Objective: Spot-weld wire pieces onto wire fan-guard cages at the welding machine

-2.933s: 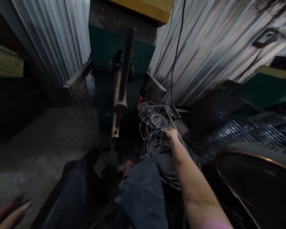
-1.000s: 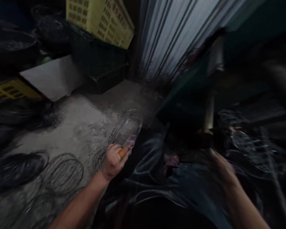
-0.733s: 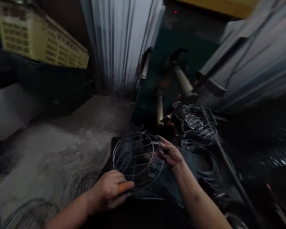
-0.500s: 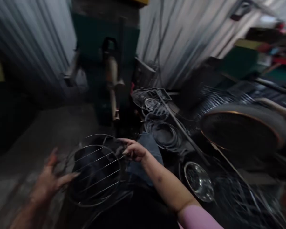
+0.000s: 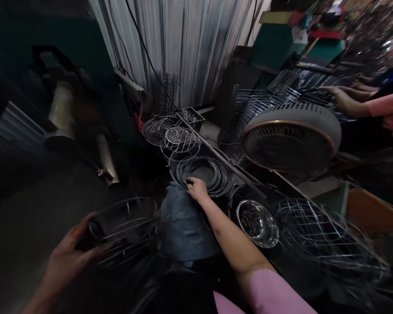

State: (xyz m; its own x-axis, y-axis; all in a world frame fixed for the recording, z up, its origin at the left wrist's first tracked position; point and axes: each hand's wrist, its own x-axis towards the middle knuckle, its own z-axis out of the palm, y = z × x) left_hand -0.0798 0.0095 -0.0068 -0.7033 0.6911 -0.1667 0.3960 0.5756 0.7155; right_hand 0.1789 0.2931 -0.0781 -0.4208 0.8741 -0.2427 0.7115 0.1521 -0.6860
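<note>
Wire rings (image 5: 221, 176) lie stacked near a metal bowl (image 5: 269, 229), the right hand (image 5: 199, 190) curled at their edge — grip unclear. Left hand (image 5: 67, 253): thumb and fingers parted at a wire rack (image 5: 127, 226), hold unclear. Rings look light, springy, slick — pinch 1 rim.

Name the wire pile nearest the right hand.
The stacked wire rings beside the right hand; the crossbarred racks beyond them and barred pile right of the metal bowl lie farther off.

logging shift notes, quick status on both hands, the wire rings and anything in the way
Left hand at wire grate, grip unclear. Right hand at near edge of wire rings. Blue cloth close beside that hand.
</note>
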